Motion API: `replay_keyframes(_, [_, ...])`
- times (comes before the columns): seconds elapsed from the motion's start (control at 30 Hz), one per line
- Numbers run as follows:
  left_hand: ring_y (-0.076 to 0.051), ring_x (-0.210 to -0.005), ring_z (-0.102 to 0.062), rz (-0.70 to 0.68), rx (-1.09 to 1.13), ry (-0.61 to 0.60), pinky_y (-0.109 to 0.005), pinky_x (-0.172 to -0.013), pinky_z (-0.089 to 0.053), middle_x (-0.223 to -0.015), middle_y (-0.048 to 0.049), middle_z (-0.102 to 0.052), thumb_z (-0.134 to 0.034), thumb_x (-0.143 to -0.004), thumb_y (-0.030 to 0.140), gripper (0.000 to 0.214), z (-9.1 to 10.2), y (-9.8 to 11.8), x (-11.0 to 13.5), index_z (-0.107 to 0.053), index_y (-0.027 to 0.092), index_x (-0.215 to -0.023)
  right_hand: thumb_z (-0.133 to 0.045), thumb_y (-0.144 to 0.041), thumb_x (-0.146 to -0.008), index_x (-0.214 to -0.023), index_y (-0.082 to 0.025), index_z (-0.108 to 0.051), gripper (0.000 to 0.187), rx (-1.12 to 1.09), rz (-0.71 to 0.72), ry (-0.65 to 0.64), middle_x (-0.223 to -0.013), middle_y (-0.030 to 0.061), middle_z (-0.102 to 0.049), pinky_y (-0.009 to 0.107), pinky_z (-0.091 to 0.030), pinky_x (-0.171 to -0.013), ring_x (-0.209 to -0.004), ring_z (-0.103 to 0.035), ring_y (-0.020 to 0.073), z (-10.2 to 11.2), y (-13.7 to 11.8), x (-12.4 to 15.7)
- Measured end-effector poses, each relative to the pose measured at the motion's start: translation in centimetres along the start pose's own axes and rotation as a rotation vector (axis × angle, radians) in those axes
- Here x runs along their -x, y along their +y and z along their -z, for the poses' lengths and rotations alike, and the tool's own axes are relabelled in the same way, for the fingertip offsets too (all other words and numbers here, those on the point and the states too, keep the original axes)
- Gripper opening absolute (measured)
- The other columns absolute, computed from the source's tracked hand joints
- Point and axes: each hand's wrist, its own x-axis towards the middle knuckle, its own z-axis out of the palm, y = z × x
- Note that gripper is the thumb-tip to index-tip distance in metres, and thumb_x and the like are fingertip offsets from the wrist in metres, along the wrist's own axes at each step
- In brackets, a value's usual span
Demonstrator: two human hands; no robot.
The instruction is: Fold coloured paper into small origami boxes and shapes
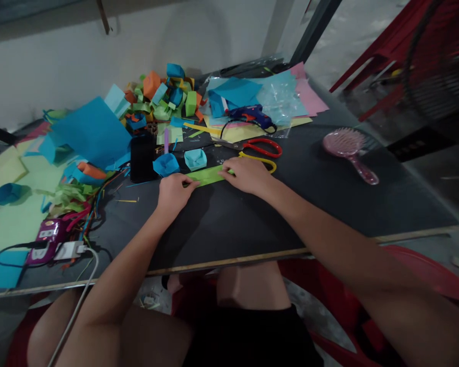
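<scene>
A green paper strip [208,176] lies nearly level across the dark table between my hands. My left hand [176,191] pinches its left end, thumb and fingers together. At the other end, my right hand [244,175] closes on the strip. Just behind it sit two small folded paper boxes, a blue one [166,164] and a light blue one [195,159]. Scissors with a red handle [265,148] lie behind my right hand, and a yellow handle loop [270,164] shows partly from under that hand.
A pile of coloured folded paper [156,94] stands against the wall. The glue gun [252,114] rests on paper sheets at the back. A black phone [143,159] is left of the boxes. A pink hairbrush [346,142] lies right; a purple device [49,237] and cables are left.
</scene>
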Motion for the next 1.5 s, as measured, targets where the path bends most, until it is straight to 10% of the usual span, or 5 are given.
replay_keyframes(0.4, [-0.019, -0.074, -0.067, 0.066, -0.108, 0.001, -0.029, -0.069, -0.048, -0.081, -0.0060, -0.075, -0.075, -0.083, 0.037, 0.019, -0.1, -0.2, -0.1, -0.077, 0.019, -0.080, -0.045, -0.031, -0.101, -0.102, -0.017, -0.062, 0.022, 0.047, -0.031, 0.079, -0.115, 0.0111, -0.061, 0.030, -0.026, -0.055, -0.101, -0.057, 0.0243, -0.6, -1.2, 1.1])
replay_keyframes(0.7, [-0.025, -0.110, -0.066, -0.314, -0.428, -0.109, -0.036, -0.095, -0.051, -0.110, -0.0066, -0.075, -0.055, -0.094, 0.014, 0.024, 0.4, 1.3, 1.9, -0.077, 0.021, -0.099, -0.035, -0.023, -0.102, -0.114, -0.016, -0.055, 0.024, 0.060, -0.093, 0.128, -0.123, 0.0133, -0.055, 0.030, -0.032, -0.056, -0.107, -0.056, 0.0247, -1.1, -1.8, 1.1])
replay_keyframes(0.9, [-0.023, -0.123, -0.062, -0.229, -0.557, -0.179, -0.032, -0.099, -0.052, -0.140, -0.0136, -0.060, -0.038, -0.098, 0.009, 0.042, -1.0, 3.1, 4.8, -0.057, 0.011, -0.135, -0.023, -0.013, -0.101, -0.121, -0.013, -0.052, 0.035, 0.136, -0.125, 0.097, -0.127, 0.0164, -0.054, 0.031, -0.038, -0.059, -0.107, -0.056, 0.0257, -1.3, -2.4, 0.9])
replay_keyframes(1.33, [-0.025, -0.137, -0.052, -0.252, -0.475, -0.095, -0.036, -0.106, -0.050, -0.149, -0.0119, -0.053, -0.037, -0.100, 0.025, 0.043, -1.7, 1.4, 5.0, -0.055, 0.016, -0.138, -0.024, -0.011, -0.101, -0.135, -0.010, -0.056, 0.048, 0.164, 0.414, 0.240, -0.142, 0.0171, -0.057, 0.043, -0.043, -0.102, -0.127, -0.053, 0.0288, -1.3, -3.3, 1.1])
replay_keyframes(1.5, [-0.026, -0.130, -0.059, -0.237, -0.451, -0.068, -0.037, -0.103, -0.052, -0.147, -0.0107, -0.055, -0.038, -0.099, 0.024, 0.043, -1.5, 1.4, 5.0, -0.057, 0.017, -0.138, -0.027, -0.012, -0.100, -0.147, -0.007, -0.047, 0.051, -0.013, 0.363, 0.283, -0.153, 0.0155, -0.047, 0.042, -0.037, -0.115, -0.139, -0.048, 0.0263, -2.1, -3.6, 1.7])
